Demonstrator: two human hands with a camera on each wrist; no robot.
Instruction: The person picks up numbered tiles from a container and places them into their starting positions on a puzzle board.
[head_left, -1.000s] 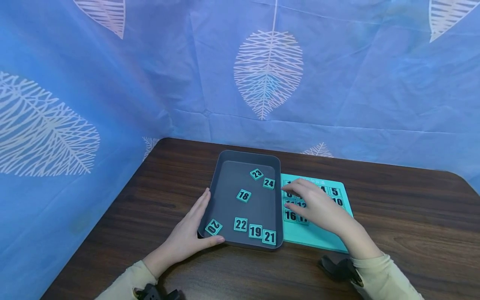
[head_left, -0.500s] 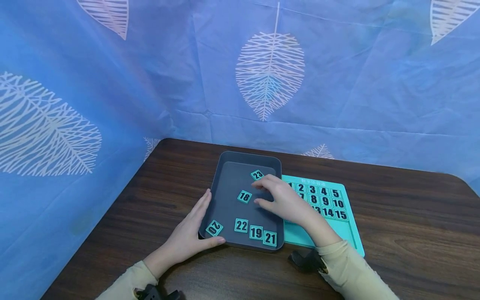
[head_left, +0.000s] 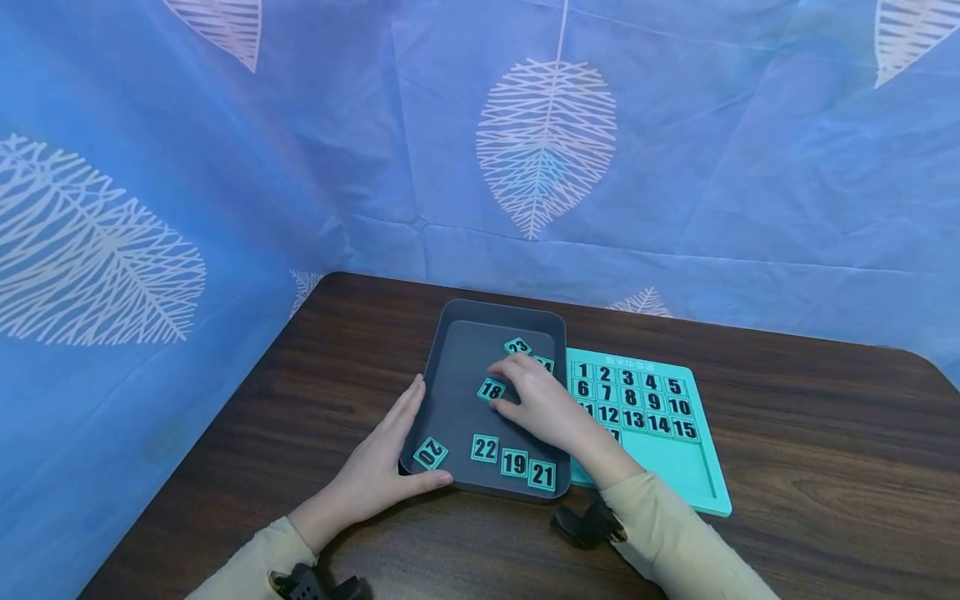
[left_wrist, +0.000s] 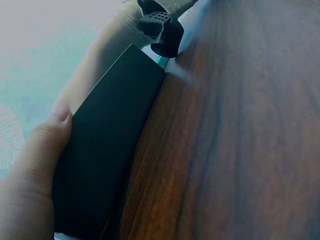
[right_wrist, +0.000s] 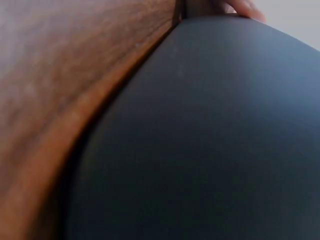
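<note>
My left hand [head_left: 377, 454] rests against the near left corner of the dark grey tray [head_left: 465, 333], its fingers straight along the side and its thumb at the near rim. In the left wrist view the thumb [left_wrist: 60, 120] touches the tray's edge. Over the tray, my right hand [head_left: 542, 402] has thumb and forefinger on either side of the number tile 18 [head_left: 491, 389], which lies flat; contact cannot be made out. Tiles 23 [head_left: 517, 345] and 24 [head_left: 545, 364] are partly covered by this hand. Tiles 20 [head_left: 431, 453], 22 [head_left: 484, 448], 19 [head_left: 514, 462] and 21 [head_left: 542, 475] lie nearer me.
Right of the tray lies a turquoise number puzzle board [head_left: 675, 471] with rows of tiles; my right forearm hides part of its fourth row. Both stand on a dark wooden table [head_left: 810, 433]. A blue leaf-patterned cloth [head_left: 675, 150] hangs behind and at the left.
My right hand has moved left from the puzzle board, passing over the tray near tile 24, to tile 18. The left hand stays at the tray's corner.
</note>
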